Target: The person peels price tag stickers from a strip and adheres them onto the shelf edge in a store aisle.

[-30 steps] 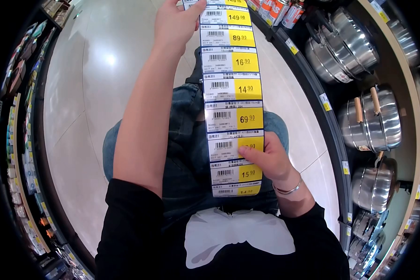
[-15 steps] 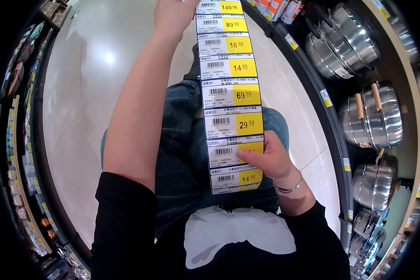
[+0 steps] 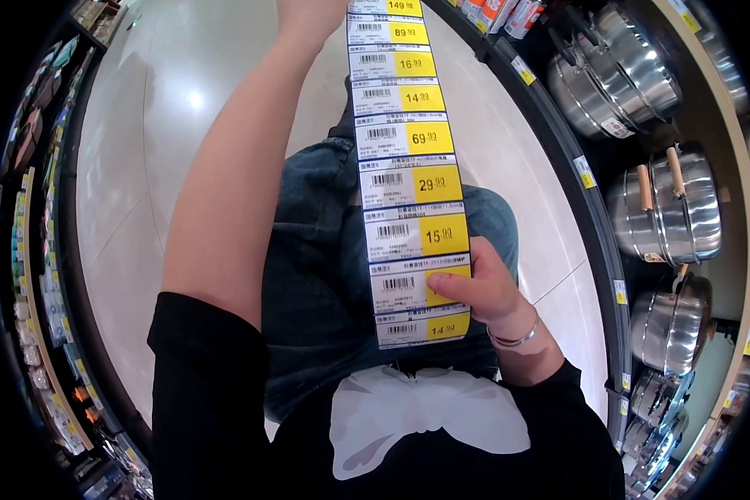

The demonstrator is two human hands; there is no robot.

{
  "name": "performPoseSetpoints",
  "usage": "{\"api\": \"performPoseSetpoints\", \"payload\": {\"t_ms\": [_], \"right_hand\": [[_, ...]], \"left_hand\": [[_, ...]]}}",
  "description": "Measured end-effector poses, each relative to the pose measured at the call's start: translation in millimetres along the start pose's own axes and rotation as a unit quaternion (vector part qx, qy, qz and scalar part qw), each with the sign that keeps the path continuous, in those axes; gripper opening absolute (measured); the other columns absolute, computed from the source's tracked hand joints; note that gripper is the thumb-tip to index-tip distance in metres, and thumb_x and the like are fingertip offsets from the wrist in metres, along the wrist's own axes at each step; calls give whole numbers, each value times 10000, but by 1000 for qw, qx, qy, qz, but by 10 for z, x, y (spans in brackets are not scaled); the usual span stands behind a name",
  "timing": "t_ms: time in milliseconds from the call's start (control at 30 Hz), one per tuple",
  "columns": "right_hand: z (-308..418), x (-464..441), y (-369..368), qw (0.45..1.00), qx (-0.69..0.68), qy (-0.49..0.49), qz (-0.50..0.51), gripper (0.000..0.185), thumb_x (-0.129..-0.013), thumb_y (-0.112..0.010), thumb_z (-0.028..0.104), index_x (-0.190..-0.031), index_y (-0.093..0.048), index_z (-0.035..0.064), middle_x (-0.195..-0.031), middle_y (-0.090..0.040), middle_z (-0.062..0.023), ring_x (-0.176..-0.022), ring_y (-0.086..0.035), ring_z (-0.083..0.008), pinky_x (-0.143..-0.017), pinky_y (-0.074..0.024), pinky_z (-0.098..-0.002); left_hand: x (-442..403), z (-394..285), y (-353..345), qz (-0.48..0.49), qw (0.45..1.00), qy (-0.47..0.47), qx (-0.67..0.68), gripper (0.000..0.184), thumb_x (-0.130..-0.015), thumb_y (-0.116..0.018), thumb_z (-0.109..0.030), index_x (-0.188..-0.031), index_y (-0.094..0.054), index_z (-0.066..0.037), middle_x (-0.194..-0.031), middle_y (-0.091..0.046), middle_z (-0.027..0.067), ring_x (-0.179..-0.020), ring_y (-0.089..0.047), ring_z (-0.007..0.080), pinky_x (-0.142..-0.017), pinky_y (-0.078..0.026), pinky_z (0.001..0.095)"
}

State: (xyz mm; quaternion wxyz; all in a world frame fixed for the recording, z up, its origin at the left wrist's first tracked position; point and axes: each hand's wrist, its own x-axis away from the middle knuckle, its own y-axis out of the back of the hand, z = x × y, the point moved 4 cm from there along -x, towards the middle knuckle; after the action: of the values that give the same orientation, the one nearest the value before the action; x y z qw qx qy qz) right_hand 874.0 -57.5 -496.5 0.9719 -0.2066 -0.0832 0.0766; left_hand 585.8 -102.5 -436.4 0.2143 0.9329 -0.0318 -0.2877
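A long strip of price labels [image 3: 408,183], yellow and white with barcodes, stretches from the top edge of the view down over my knees. My right hand [image 3: 485,283] grips its right edge near the lower end, thumb lying over a yellow price field and fingers behind. At the top, my left hand [image 3: 312,18] is at the strip's upper left side; its fingers are cut off by the frame edge, but the strip hangs taut from there. The strip's lower end curls under, just above the butterfly print on my black shirt.
On the right, shelves hold steel pots [image 3: 667,204] with wooden handles, above a dark shelf edge [image 3: 587,179] with price tags. Spray cans [image 3: 522,18] stand at the top right. Packaged goods [image 3: 50,275] line the left shelf. Pale floor tiles [image 3: 154,158] lie between.
The strip has slid upward through my right hand, so the 15.90 label now shows above my thumb. My left hand has moved up, further out of view. My right hand stays nearly in place.
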Motion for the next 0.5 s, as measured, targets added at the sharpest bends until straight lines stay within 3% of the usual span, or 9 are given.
{"api": "performPoseSetpoints", "payload": {"t_ms": [333,433,500], "right_hand": [[-32,-8,4,1000,10,-14,-10,314,-757,-546,142,-1030,-501,-6,-988,-553,-134,-850,-564,-224,-730,-447,-296],[-22,19,2,999,-14,-38,-22,312,-756,-546,141,-1026,-501,-9,-979,-556,-132,-842,-566,-220,-732,-448,-291],[-71,54,-21,999,-26,-34,-17,310,-755,-544,140,-1022,-502,-13,-974,-557,-132,-838,-566,-216,-734,-447,-287]], "left_hand": [[-117,11,-37,4,1000,-6,1,275,-695,-578,-199,-914,-518,-42,-751,-568,159,-645,-569,225,-618,-442,316],[-147,25,-16,-37,995,-45,-78,262,-695,-577,-183,-905,-518,-39,-762,-569,161,-681,-572,235,-622,-444,322],[-194,9,59,11,1000,14,10,255,-693,-573,-193,-894,-519,-47,-778,-567,170,-738,-565,262,-655,-438,338]]}}
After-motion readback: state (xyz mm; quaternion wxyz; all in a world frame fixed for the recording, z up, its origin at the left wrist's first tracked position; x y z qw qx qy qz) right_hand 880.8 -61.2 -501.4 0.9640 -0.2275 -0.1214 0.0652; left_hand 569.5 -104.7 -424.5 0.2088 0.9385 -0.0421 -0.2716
